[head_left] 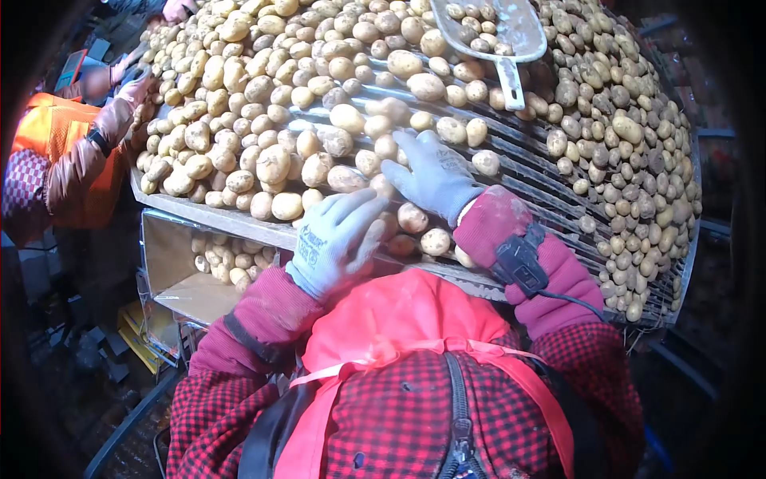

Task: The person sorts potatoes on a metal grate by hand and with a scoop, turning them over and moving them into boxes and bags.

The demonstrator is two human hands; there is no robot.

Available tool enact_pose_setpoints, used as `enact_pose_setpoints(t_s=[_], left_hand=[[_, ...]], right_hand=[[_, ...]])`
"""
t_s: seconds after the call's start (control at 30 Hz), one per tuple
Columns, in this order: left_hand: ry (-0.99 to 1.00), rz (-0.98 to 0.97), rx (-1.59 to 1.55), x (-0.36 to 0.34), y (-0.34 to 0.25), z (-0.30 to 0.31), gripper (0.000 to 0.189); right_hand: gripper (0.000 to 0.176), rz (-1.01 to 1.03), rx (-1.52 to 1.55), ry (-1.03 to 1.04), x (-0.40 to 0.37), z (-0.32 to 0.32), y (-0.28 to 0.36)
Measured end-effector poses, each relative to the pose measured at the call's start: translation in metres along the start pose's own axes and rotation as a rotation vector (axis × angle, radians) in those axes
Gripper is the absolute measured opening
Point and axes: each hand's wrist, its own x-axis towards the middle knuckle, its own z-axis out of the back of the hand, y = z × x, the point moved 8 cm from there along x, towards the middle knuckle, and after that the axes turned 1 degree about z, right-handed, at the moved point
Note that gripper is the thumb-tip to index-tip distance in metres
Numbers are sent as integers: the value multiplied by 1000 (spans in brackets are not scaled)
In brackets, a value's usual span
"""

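Many potatoes (274, 164) lie on a slatted sorting table (523, 164). My left hand (337, 239), in a light grey-blue glove, is at the table's near edge with its fingers bent over potatoes; whether it grips one is hidden. My right hand (435, 172), gloved alike, reaches over the slats with its fingers apart, palm down, beside several potatoes. No held potato shows in it. A few potatoes (412, 217) sit between the two hands near the edge.
A scoop (511, 36) holding small potatoes lies at the top, its handle toward me. Below the table's left edge is a box (179, 279) with potatoes inside. A co-worker in an orange vest (60, 132) reaches onto the table at the left.
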Motion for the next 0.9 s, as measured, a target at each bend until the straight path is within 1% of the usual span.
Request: enact_pose_setpoints(t_s=[0.03, 0.13, 0.17, 0.2, 0.27, 0.3, 0.4, 0.43, 0.47, 0.5, 0.53, 0.6, 0.63, 0.7, 0.73, 0.8, 0.83, 0.87, 0.9], left_hand=[[-2, 45, -14, -6, 9, 2, 34], [-82, 122, -71, -7, 32, 3, 35], [-108, 97, -10, 4, 30, 9, 31], [-133, 88, 40, 12, 38, 4, 30], [-129, 176, 37, 25, 61, -2, 28], [-178, 186, 8, 26, 66, 5, 28], [-265, 91, -4, 17, 66, 36, 32], [-227, 33, 4, 14, 57, 43, 31], [-56, -41, -125, 18, 42, 44, 32], [53, -153, -109, 13, 29, 34, 34], [128, -214, -71, 10, 16, 26, 33], [287, -260, -193, 4, 11, 0, 31], [384, -242, -147, 3, 16, -10, 33], [576, -206, -63, 10, 21, -22, 38], [587, -241, -64, 10, 19, -27, 36], [605, -294, -46, 9, 18, -33, 33], [618, -309, -46, 8, 19, -35, 33], [609, -323, -23, 10, 19, -32, 34], [593, -314, -19, 11, 20, -31, 31]], right_hand=[[49, 52, -2, -18, -1, -1, 1], [46, 180, 58, -92, -15, 4, 2], [46, 185, 33, -109, -19, 6, 4], [48, 154, 33, -77, -20, 6, 4], [53, 86, 40, -18, -21, 6, 5], [53, 114, 54, -17, -21, 7, 5], [54, 225, 112, -34, -26, 10, 5], [54, 277, 133, -61, -27, 12, 6], [54, 331, 153, -87, -28, 14, 8], [51, 330, 170, -84, -28, 16, 9], [49, 335, 138, -51, -26, 13, 7], [44, 346, 75, 15, -23, 7, 6], [38, 377, 90, 24, -22, 8, 9], [46, 393, 92, 132, -19, 7, 12], [50, 402, 93, 189, -18, 5, 14], [51, 381, 22, 257, -12, -1, 16], [52, 383, -9, 282, -6, -5, 22], [51, 361, -48, 241, 0, -8, 27], [50, 335, -60, 284, 2, -10, 28]])
